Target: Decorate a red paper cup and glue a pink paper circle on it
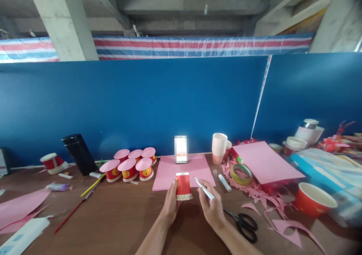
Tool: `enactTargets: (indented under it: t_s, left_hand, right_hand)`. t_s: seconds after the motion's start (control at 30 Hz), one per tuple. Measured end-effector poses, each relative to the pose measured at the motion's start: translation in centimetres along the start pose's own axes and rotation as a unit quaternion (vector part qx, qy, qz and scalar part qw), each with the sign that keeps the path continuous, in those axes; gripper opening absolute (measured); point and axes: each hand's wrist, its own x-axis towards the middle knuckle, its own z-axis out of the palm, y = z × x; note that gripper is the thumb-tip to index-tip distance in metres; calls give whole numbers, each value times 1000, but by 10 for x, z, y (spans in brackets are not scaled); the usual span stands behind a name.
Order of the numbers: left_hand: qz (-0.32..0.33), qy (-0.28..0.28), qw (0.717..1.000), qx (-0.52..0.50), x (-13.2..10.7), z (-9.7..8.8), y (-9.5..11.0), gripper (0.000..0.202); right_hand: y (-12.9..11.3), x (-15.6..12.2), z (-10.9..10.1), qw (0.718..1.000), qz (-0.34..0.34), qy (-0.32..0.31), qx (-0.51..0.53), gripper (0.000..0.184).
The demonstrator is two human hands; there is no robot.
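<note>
The red cup [183, 187] sits at the lower centre of the frame, narrow white end up and zigzag-edged rim down. Your left hand [170, 203] has its fingers curled against the cup's left side, opened only as far as its width, which probably steadies it while leaving the right side exposed. Your right hand [211, 210] has its fingers closed around a white pen [207, 191], slanted with its tip toward the cup, just beside it but apart; the grip looks suited to fine control.

Behind the cup lie pink sheets [165, 174], with a blurred-out upright item [181, 150] at their far edge, perhaps stood there to face you. Left of centre, red cups topped with pink discs [145, 164] cluster in two rows, likely grouped to stay out of your way.

You have bare brown tabletop [118, 213] at the lower left of the frame to move across. Your right side is tighter: a glue stick [224, 182] lies beyond that hand, black-handled scissors [246, 225] lie near your forearm, and pink scraps [285, 228] spread toward the lower right. The blue partition [141, 100] bounds the far edge.
</note>
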Motion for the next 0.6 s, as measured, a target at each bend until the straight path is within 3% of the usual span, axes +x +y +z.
enactTargets:
  t_s: [0.6]
  left_hand:
    - [-8, 0, 1000, -29, 4, 0, -1, 34]
  right_hand:
    - [-10, 1, -4, 1000, -4, -26, 11, 23]
